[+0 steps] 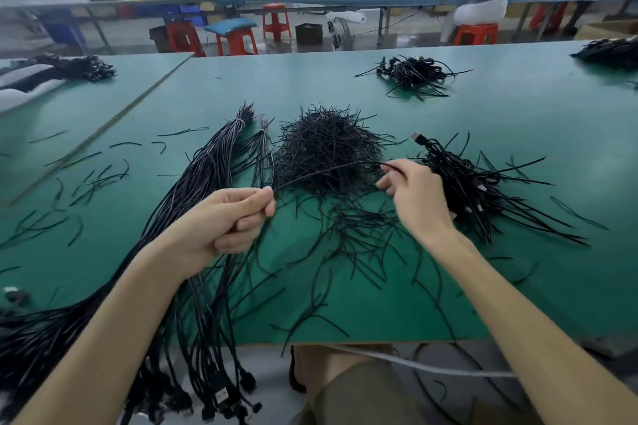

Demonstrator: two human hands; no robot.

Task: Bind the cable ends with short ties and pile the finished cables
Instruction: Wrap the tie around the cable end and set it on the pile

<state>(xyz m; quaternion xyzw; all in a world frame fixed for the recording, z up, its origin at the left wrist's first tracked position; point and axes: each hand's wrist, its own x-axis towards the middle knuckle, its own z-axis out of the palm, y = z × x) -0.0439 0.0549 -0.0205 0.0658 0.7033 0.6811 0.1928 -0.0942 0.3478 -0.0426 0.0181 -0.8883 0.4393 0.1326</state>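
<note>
You're at the start of 1 binding. Your left hand is curled and pinches 1 end of a thin black tie. Your right hand pinches the other end, so the strand arcs over the heap of short ties. Unbound cables run beneath your left wrist and off the green table. Next, I judge, you wrap this tie round a cable end, then drop the cable on the finished pile beside your right hand.

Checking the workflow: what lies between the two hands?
Head view: one thin black strand, pinched by left hand and right hand, stretches above the heap of short ties.
</note>
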